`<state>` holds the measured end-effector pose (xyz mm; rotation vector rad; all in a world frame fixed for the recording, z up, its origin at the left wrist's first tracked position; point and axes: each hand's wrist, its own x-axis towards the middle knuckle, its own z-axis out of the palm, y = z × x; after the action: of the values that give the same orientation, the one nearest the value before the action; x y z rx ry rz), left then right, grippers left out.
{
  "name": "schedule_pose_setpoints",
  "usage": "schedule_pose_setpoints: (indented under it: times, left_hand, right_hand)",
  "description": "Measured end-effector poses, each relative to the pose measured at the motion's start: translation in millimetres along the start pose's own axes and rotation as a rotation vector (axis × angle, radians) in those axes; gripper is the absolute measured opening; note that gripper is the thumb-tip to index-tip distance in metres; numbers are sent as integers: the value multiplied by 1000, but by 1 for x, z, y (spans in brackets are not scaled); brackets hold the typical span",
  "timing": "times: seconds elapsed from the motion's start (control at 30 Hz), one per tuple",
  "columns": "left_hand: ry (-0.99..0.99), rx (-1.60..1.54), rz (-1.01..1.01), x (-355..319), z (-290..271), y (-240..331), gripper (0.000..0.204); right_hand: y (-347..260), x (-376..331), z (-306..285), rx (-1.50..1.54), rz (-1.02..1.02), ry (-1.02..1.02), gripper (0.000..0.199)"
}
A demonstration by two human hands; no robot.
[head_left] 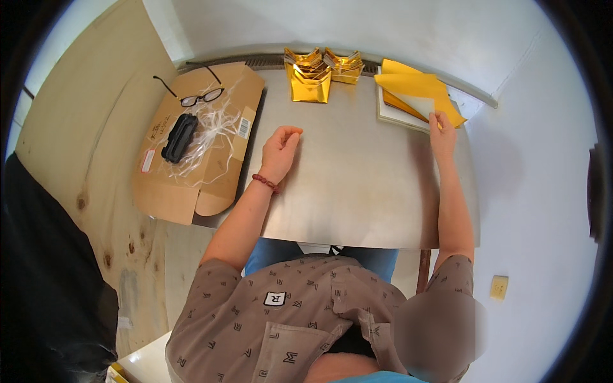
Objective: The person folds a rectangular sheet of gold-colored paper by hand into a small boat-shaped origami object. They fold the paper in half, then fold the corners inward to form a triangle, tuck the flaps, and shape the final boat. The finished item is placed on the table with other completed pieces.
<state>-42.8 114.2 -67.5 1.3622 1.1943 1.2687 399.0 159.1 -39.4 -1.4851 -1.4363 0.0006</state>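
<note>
Right hand (442, 131) lifts yellow sheet (418, 86), corner pointing left.

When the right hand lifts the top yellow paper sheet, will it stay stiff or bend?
The top yellow paper sheet probably bends: its lifted edge already curls above the stack. It looks thin, so likely light. The right hand pinches only one corner, so the far side may droop.
</note>
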Motion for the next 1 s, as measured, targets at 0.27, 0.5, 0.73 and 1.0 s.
schedule_pose_setpoints:
  times: [0.27,0.5,0.73,1.0]
  left_hand:
    - [10,-53,23,3,-1,-9,20]
    - [44,236,279,-13,5,23,28]
    - [-30,498,799,-51,33,107,68]
    - [-360,250,302,-80,37,125,31]
  right_hand:
    - [-48,5,-31,115,-92,85,18]
    - [-112,-13,-57,3,-463,112,16]
    - [-186,-35,-89,151,-477,-95,14]
    - [-218,-39,-85,193,-415,-210,22]
